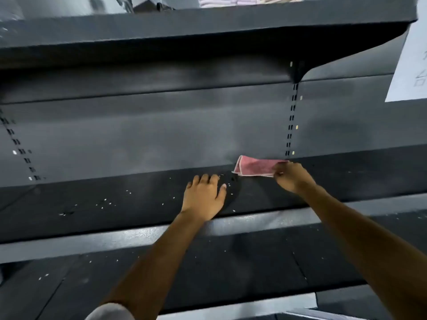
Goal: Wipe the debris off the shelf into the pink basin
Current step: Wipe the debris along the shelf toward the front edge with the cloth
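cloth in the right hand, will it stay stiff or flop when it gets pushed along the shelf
Probably floppy: the cloth lies folded flat, with one corner turned up. Likely light, since the right hand pinches it by one end only. Pushed along the shelf, it may bunch up unless pressed flat.

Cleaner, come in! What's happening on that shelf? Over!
Right hand pinches cloth at shelf back. Left hand rests on shelf, fingers relaxed. Crumbs scattered to its left. Basin not in view.
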The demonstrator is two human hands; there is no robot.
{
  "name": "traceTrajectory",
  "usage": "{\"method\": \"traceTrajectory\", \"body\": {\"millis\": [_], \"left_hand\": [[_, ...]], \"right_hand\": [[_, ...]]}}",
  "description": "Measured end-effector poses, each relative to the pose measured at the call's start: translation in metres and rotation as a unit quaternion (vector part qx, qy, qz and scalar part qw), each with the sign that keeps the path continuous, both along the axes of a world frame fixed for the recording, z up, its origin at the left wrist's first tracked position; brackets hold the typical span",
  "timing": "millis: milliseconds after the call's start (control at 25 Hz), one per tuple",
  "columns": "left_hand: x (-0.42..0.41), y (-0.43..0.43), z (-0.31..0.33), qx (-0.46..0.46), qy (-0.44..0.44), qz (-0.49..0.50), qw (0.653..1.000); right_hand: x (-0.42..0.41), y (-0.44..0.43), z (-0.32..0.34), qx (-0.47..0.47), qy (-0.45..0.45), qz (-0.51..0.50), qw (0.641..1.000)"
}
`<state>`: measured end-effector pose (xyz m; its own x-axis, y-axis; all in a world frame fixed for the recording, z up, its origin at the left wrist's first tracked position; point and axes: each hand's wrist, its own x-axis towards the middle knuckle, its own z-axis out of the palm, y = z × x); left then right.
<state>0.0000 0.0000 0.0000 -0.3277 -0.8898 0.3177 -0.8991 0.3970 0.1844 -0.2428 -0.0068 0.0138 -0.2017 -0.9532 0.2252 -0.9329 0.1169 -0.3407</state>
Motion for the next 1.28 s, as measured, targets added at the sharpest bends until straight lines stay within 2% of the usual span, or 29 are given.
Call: {"method": "traceTrajectory", "body": {"millis": [280,400,480,520,560,640,720,800,960,1040,1120,1280], "left_hand": [[-0.007,-0.029,-0.011,-0.017,0.011,-0.020,1.000],[-0.008,-0.041,-0.005,-0.013,0.019,-0.006,1.000],[-0.011,-0.050,-0.003,-0.013,0.030,0.004,0.999],[-0.012,-0.054,-0.002,-0.013,0.032,0.006,0.999],[-0.014,-0.058,-0.001,-0.010,0.032,0.003,0.999],[-0.020,-0.064,0.002,-0.004,0.039,-0.006,0.999],[-0.030,-0.068,0.009,0.000,0.057,-0.013,0.998],[-0.048,-0.068,0.017,0.020,0.078,-0.036,0.996],[-0.090,-0.057,0.026,0.090,0.122,-0.104,0.983],[-0.097,-0.055,0.028,0.120,0.196,-0.130,0.965],[-0.097,-0.056,0.029,0.173,0.288,-0.159,0.928],[-0.096,-0.049,0.032,0.198,0.304,-0.201,0.910]], "right_hand": [[-0.006,-0.057,-0.009,0.008,-0.034,-0.020,0.999],[-0.018,-0.062,-0.025,0.055,-0.033,-0.081,0.995],[-0.029,-0.063,-0.032,0.049,-0.008,-0.115,0.992],[-0.035,-0.064,-0.031,0.036,-0.023,-0.113,0.993],[-0.040,-0.064,-0.028,0.013,-0.064,-0.105,0.992],[-0.047,-0.065,-0.016,-0.058,-0.201,-0.094,0.973],[-0.048,-0.064,-0.001,-0.109,-0.343,-0.070,0.930],[-0.042,-0.059,0.012,-0.133,-0.427,-0.030,0.894],[-0.025,-0.037,0.038,-0.184,-0.380,0.044,0.906],[-0.021,-0.025,0.049,-0.199,-0.363,0.080,0.907],[-0.019,-0.015,0.057,-0.200,-0.332,0.102,0.916],[-0.016,-0.001,0.063,-0.178,-0.314,0.146,0.921]]}}
